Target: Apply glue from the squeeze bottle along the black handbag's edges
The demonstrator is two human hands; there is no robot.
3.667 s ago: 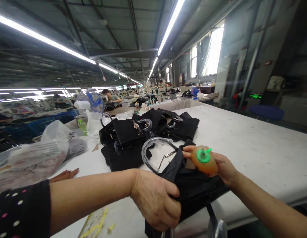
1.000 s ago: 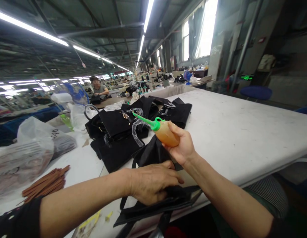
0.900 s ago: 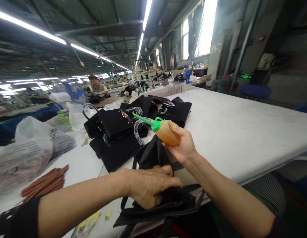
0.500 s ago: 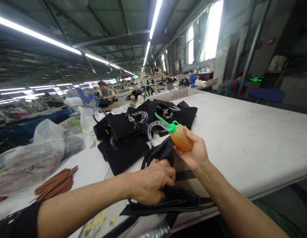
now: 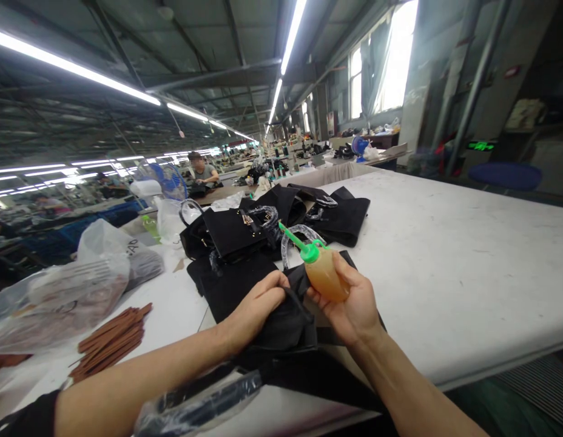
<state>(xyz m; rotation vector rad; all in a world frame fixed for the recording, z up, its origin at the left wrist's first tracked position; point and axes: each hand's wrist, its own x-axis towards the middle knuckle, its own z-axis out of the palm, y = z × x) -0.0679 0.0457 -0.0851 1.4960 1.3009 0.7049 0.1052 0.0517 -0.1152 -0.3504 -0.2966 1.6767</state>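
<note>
My right hand [image 5: 354,303] is wrapped around a soft squeeze bottle [image 5: 327,276] of amber liquid, its green spout angled up and to the left. Black fabric of a handbag [image 5: 286,325] is pinched in my left hand [image 5: 258,303], just left of the bottle. The bag lies at the near edge of the table, and a plastic-wrapped handle [image 5: 218,400] hangs toward me. Behind both hands is a heap of black handbags [image 5: 231,230] with clear film around their handles.
The white table [image 5: 445,255] stretches right. At left are a bundle of brown strips [image 5: 113,340] and clear plastic bags [image 5: 67,285]. A blue fan [image 5: 165,179] stands beyond them, and a co-worker [image 5: 204,173] sits farther back.
My left hand has come out from inside the bag and moved up-left, now gripping its fabric edge. The bottle has dropped slightly. The bag's near flap has shifted, and its wrapped handle shows more.
</note>
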